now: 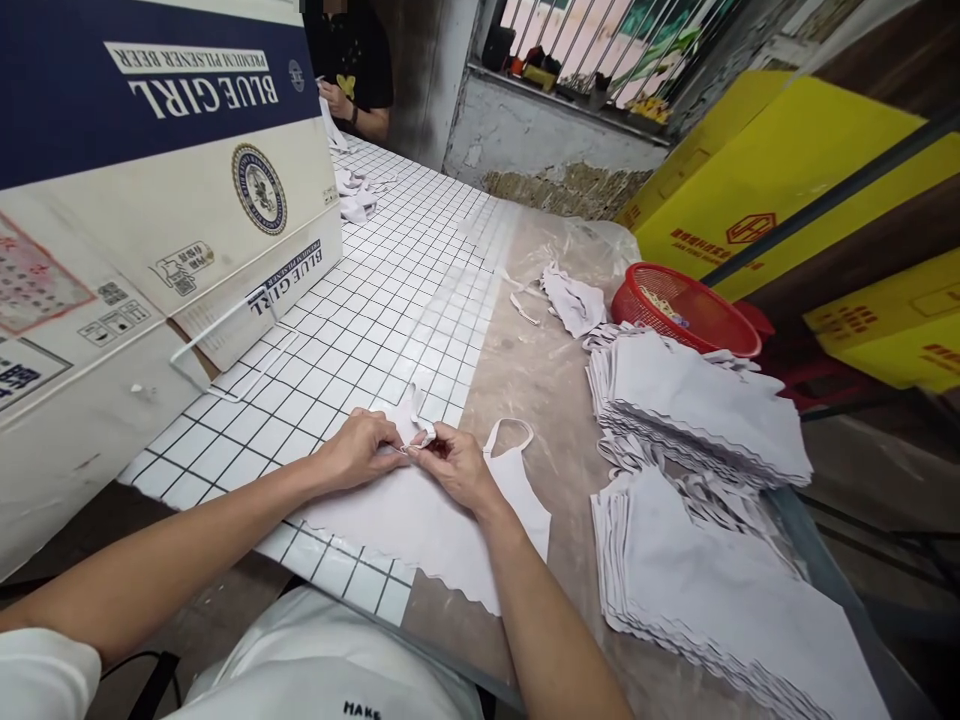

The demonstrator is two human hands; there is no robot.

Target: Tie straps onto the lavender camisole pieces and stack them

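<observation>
A pale camisole-like garment (420, 530) with thin straps and a wavy hem lies on the table in front of me. At its upper edge, my left hand (361, 450) pinches the fabric near the base of a strap (417, 408). Close beside it, my right hand (454, 462) is closed on the same strap, thumb and fingers pressed together. The fingertips of both hands nearly meet. What exactly lies between them is too small to make out. The garment's other strap (513, 422) stands in a loop to the right of my right hand.
Two stacks of similar garments, a far stack (690, 390) and a near stack (712, 570), sit at right. Behind them is a red basket (690, 310). A large beer carton (172, 200) stands at left. Across the table (405, 270), another person (360, 70) handles white fabric.
</observation>
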